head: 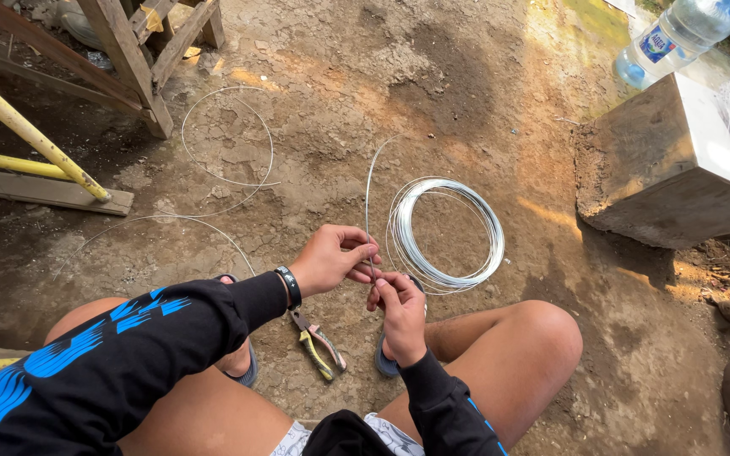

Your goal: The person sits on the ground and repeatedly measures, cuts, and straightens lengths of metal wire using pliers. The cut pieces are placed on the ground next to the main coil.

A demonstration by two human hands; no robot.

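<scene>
Bare brown dirt ground (466, 76) is under me, cracked and dry, and I sit low with my 2 knees apart. My left hand (331, 257) and my right hand (400, 314) meet between the knees, very near each other. Both are closed on 1 thin strand of steel wire (367, 198): the left fingers pinch it from the side, the right thumb and fingers pinch it just below. From my grip the strand goes up and bends a little to the right at its end. Just to the right of my hands lies the coil of wire (447, 232), flat on the ground, almost touching my right fingers. I cannot tell if the strand joins the coil. Pliers with yellow handles (318, 342) lie on the ground below my left wrist, near my sandal. Farther left, loose wire loops (226, 135) lie on the dirt near a wooden frame (133, 59). At the upper right a plastic water bottle (678, 38) stands on a concrete block (665, 165).
</scene>
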